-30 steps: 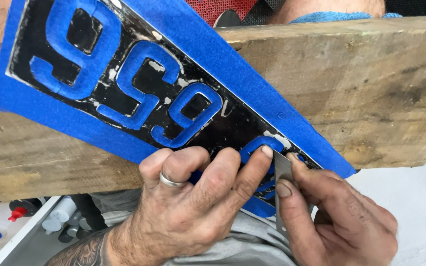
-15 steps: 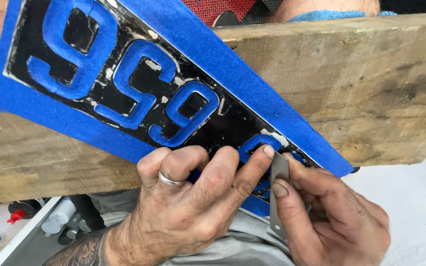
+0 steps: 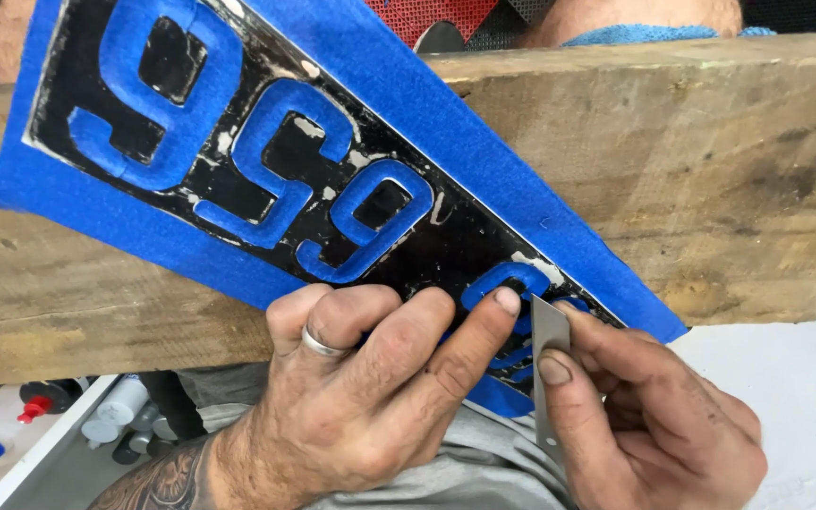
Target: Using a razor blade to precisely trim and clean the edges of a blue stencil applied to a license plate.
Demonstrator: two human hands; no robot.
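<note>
Two hands work at the lower end of the plate (image 3: 266, 179). My left hand (image 3: 370, 397) lies curled over that end, fingers closed down flat on it, forefinger tip pressing on a raised blue character; this pins the plate so it cannot slide under the blade (image 3: 550, 378). My right hand (image 3: 654, 425) pinches the thin grey blade between thumb and forefinger, fingers closed tight on it, its top corner set against the masked character just beside my left forefinger tip. Holding the blade that short gives close control of the edge, in my judgement.

Position of the plate: it rests slantwise across a rough wooden beam (image 3: 672, 189), which supports it as a firm backing, with its lower end overhanging the beam toward my lap. Blue tape (image 3: 484, 142) covers its border and raised characters; the black ground between them is bare and chipped.

Containers: at lower left several bottles (image 3: 115, 420) stand together, one red-capped, one blue-capped. Contents cannot be determined.
</note>
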